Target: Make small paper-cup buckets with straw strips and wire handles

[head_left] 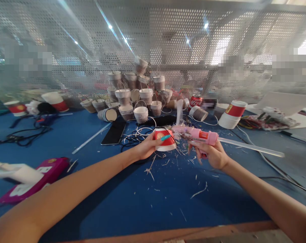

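My left hand is closed on a red and white paper cup, which stands upside down over the table with a gold emblem on its side. In my right hand is a pink hot glue gun, its nozzle end close to the cup's right side. A clear glue stick sticks out from the back of the gun. Whether the nozzle touches the cup I cannot tell. Behind them stand several small bucket-shaped cups with wire-like handles, stacked in a heap.
A black phone and a loose glue stick lie left of the cup. Tangled cables run behind my left hand. Stacked paper cups stand at right, near a red soda can. A purple packet lies at left.
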`<state>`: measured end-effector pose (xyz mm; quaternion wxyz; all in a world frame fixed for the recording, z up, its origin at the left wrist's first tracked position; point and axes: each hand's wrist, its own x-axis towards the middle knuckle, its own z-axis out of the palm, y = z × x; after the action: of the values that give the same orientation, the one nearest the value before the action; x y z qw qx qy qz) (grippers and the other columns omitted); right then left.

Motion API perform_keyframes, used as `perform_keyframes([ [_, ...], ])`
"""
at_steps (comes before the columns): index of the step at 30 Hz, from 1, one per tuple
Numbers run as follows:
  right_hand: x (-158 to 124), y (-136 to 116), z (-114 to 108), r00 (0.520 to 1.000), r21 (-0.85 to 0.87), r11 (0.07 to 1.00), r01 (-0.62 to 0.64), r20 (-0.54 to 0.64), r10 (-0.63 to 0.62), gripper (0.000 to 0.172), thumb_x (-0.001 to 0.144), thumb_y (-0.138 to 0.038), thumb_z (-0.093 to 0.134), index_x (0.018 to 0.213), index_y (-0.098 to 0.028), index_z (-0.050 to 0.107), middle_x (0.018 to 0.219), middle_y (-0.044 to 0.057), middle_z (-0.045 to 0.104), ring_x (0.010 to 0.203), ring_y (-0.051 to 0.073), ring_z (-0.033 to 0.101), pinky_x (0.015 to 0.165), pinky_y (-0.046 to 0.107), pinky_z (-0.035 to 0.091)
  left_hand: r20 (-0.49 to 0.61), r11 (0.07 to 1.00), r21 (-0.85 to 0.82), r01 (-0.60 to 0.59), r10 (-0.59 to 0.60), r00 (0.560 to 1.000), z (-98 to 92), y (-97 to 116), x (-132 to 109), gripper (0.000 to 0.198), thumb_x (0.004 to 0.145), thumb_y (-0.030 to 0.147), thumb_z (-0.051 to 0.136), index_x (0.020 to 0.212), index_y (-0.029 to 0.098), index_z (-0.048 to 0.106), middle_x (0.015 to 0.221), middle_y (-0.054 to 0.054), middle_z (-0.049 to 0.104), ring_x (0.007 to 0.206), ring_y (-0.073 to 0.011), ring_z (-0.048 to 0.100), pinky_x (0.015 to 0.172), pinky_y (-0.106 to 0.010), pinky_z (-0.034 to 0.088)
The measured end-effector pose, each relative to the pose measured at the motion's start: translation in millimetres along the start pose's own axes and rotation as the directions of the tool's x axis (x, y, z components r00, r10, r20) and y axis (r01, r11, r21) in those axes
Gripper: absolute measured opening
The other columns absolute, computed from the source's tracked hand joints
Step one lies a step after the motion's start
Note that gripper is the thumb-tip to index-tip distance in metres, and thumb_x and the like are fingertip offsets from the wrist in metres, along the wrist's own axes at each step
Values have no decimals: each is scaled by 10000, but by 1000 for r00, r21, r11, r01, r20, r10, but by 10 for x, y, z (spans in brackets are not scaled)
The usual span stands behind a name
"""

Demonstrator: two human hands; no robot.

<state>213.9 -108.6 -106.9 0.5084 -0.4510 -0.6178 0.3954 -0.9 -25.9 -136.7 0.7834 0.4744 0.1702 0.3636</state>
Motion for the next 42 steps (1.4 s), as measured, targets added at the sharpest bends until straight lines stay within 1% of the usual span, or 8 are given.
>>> perform_keyframes([
  [2,-3,9,4,1000,-9,1000,-14,6,14,327,703,-447,630,552,-158,605,359,2,490,330,98,407,319,234,271,-12,1000,-5,1,-1,1000,12,5,-2,534,542,267,851,1013,148,630,961,-77,698,870,-205,654,856,-340,467],
  [8,-6,23,0,997,-39,997,68,-18,-69,320,740,-425,613,560,-161,606,383,7,500,343,92,400,327,230,277,-12,1000,-7,3,-3,1000,21,9,-8,545,549,254,850,1029,141,617,948,-72,699,871,-198,655,886,-353,459],
  [13,3,15,-3,999,-21,999,33,-27,-34,331,722,-432,614,526,-166,587,351,1,477,300,79,372,309,223,265,-3,1000,-10,3,-3,1000,11,13,-4,559,545,252,851,1037,138,612,964,-79,700,894,-210,658,910,-377,458],
  [17,17,21,-10,999,7,1000,12,-52,-12,312,681,-436,627,523,-170,586,344,-1,481,287,86,389,297,219,273,3,1000,-22,4,-4,1000,8,19,1,535,554,245,842,1029,130,625,951,-79,704,889,-218,660,918,-395,460],
  [23,25,44,-23,998,38,999,-16,-57,18,306,683,-438,629,542,-170,581,357,-3,499,278,90,408,293,218,294,-2,999,-34,8,-8,1000,-14,18,4,477,594,207,808,1031,131,631,957,-84,706,899,-226,659,942,-410,446],
  [30,25,4,-15,996,58,997,-60,-60,64,303,648,-453,655,558,-176,571,379,-2,512,270,91,401,276,222,295,24,999,-32,7,-6,1000,11,42,2,492,587,213,809,1033,124,623,978,-100,707,925,-238,659,947,-412,450],
  [35,22,15,-30,995,60,995,-75,-57,78,288,668,-440,641,570,-176,580,386,-3,509,280,94,406,284,229,304,50,999,-44,19,-17,999,-13,38,2,566,553,194,817,1078,129,617,1018,-103,700,950,-248,654,933,-405,459],
  [42,33,-14,-18,996,87,994,-65,-50,69,279,662,-440,627,605,-169,591,424,-5,511,281,90,401,269,221,258,70,997,-70,34,-29,997,-46,32,8,562,578,200,801,1100,137,604,1037,-106,691,987,-265,643,977,-439,422],
])
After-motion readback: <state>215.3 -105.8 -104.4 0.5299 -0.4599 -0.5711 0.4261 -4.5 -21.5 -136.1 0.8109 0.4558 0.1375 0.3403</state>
